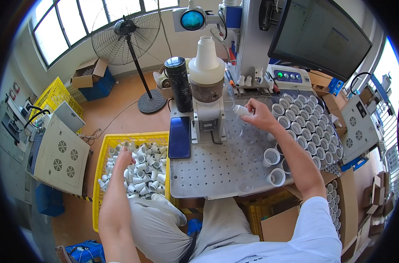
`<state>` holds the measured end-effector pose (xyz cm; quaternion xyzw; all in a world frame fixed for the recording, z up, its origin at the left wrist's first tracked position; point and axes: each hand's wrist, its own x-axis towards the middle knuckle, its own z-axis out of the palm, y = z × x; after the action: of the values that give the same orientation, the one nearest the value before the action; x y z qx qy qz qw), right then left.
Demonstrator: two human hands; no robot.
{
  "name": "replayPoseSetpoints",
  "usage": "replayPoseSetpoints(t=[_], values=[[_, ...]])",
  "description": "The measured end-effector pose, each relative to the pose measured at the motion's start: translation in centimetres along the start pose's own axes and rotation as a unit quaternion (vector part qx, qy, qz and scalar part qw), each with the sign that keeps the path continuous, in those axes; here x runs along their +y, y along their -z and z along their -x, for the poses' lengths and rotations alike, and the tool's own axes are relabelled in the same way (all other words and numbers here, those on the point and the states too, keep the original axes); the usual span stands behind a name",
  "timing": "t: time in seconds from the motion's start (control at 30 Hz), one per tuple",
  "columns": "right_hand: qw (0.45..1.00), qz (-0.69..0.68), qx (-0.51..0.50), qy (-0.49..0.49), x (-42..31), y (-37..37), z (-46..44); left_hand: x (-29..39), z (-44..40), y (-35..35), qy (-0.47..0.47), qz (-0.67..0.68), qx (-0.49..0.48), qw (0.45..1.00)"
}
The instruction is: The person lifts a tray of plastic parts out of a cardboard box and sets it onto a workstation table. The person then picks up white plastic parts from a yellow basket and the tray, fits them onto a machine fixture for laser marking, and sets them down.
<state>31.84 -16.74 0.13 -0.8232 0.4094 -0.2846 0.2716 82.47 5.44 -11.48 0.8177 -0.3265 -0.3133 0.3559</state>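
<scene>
My right hand [260, 116] is raised over the metal worktable [208, 175], its fingers closed on a small white plastic cup [241, 110] held on its side. Beside the forearm, many similar white cups [302, 120] stand close together with their open mouths up. Two of them, including a cup [276, 177] near the front edge, stand a little apart from the rows. My left hand [126, 156] reaches into a yellow basket [97, 193] heaped with loose white cups [140, 186]. Its fingers are mostly hidden, so I cannot see whether they grip one.
A phone [179, 137] lies at the table's left edge, near a black cylinder [178, 83] and a machine with a white cone-topped body [207, 72]. A lens head [192, 20] hangs above. A monitor [322, 35] stands right, a fan [127, 30] left.
</scene>
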Motion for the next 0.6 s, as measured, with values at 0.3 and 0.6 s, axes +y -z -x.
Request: replayPoseSetpoints(t=[0.3, 0.6], values=[[1.000, -0.004, -0.003, -0.005, 0.2, -0.1, 0.2, -1.3, -0.5, 0.5, -0.010, -0.005, 0.010, 1.000], [1.000, -0.017, -0.003, 0.000, -0.3, 0.0, 0.4, -3.2, -2.0, 0.6, -0.031, 0.000, -0.014, 0.999]])
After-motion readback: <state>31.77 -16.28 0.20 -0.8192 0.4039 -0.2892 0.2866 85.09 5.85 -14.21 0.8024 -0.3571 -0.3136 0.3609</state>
